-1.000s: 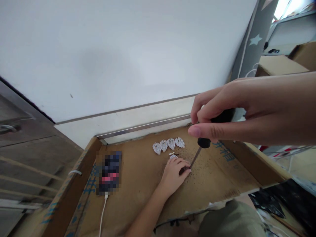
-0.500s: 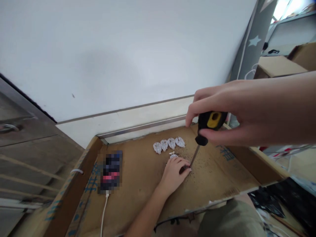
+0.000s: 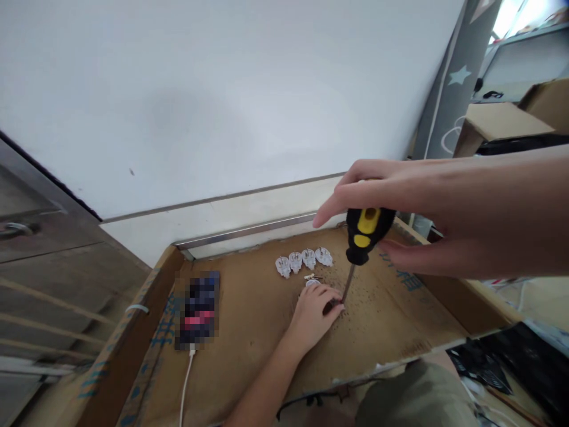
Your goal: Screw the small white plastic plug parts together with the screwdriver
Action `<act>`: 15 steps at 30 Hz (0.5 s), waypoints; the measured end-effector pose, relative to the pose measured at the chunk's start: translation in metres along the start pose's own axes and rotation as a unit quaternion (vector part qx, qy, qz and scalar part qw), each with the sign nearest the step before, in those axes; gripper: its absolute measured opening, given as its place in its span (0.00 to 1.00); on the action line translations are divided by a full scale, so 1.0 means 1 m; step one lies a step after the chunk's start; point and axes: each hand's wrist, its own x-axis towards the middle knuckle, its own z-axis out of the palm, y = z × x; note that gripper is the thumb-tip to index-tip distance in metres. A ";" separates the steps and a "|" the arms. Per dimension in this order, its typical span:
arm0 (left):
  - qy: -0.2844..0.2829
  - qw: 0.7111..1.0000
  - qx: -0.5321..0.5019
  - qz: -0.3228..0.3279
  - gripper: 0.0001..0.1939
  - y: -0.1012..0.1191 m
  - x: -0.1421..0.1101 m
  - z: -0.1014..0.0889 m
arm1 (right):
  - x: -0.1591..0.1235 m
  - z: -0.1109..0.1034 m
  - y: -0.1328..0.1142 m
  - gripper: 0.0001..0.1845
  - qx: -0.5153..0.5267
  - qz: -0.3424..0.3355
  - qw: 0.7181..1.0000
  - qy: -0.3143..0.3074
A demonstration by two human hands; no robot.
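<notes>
My right hand [image 3: 427, 213] grips the black and yellow handle of a screwdriver [image 3: 362, 234], held nearly upright. Its metal shaft runs down to a small dark part [image 3: 332, 306] pinned on the cardboard by the fingers of my left hand [image 3: 313, 314]. Just beyond that hand lies a small white round piece with metal prongs [image 3: 312, 280]. Further back, several white plug parts [image 3: 303, 260] stand in a row.
The work surface is a flattened cardboard box [image 3: 249, 332] with raised side flaps, set against a white wall. A phone [image 3: 198, 309] on a white cable [image 3: 184, 385] lies at the left. Cardboard boxes [image 3: 498, 121] stand at the far right.
My right hand has turned the screwdriver handle, bringing its yellow stripe into view, and the fingers have loosened and spread. The left hand has stayed on the dark part.
</notes>
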 end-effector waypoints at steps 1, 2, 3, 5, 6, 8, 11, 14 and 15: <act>0.000 1.000 0.000 0.000 0.04 0.000 0.000 0.000 | -0.001 -0.002 0.002 0.16 -0.017 -0.001 1.000 -0.007; -0.001 1.000 -0.001 0.001 0.04 0.000 0.000 0.000 | -0.001 -0.005 0.003 0.11 -0.037 -0.011 0.999 -0.020; -0.002 1.000 -0.001 0.001 0.04 0.001 0.000 0.000 | -0.002 -0.008 0.005 0.08 -0.056 -0.021 0.998 -0.035; -0.002 1.000 -0.002 0.002 0.04 0.001 0.000 -0.001 | -0.003 -0.012 0.007 0.09 -0.084 -0.029 0.994 -0.064; -0.001 1.000 -0.002 0.004 0.04 0.001 0.000 -0.001 | -0.004 -0.014 0.008 0.12 -0.097 -0.021 0.993 -0.066; 0.002 1.000 -0.003 0.009 0.04 0.001 0.000 -0.001 | -0.006 -0.014 0.009 0.19 -0.138 0.010 0.988 -0.065; 0.003 1.000 -0.005 0.014 0.04 0.000 0.000 -0.001 | -0.009 -0.012 0.009 0.18 -0.183 0.015 0.981 -0.070; 0.002 1.000 -0.005 0.012 0.04 0.000 0.001 -0.001 | -0.011 -0.009 0.010 0.18 -0.201 -0.001 0.978 -0.051; 0.001 1.000 -0.005 0.010 0.04 0.000 0.001 -0.001 | -0.011 -0.009 0.011 0.19 -0.210 -0.006 0.977 -0.044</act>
